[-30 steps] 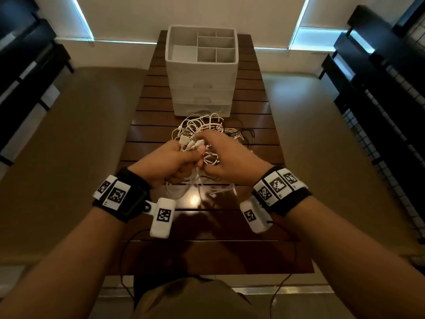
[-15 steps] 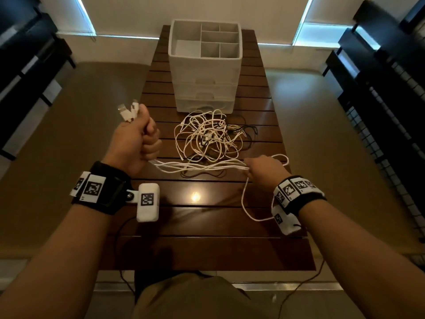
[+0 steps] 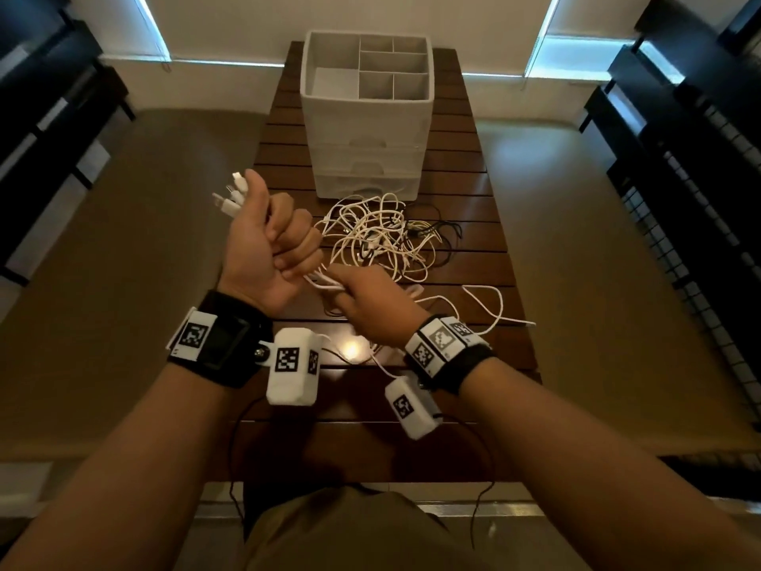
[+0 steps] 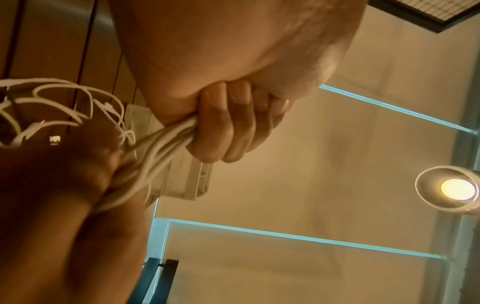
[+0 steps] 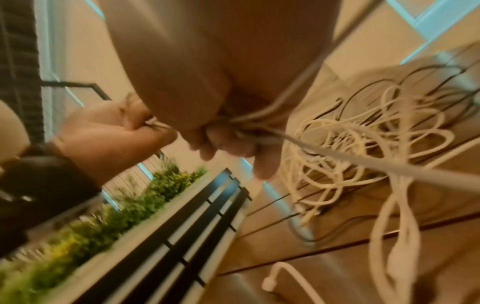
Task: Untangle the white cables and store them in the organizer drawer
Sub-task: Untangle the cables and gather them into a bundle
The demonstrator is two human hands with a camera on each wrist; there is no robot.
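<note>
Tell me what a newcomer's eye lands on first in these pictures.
First, the left hand, raised in a fist around a bundle of white cables with plug ends sticking out above the thumb, while the right hand pinches the same strands just below it. Next, the loose tangle of white cables on the dark slatted wooden table, in front of the white plastic drawer organizer with its open divided top.
</note>
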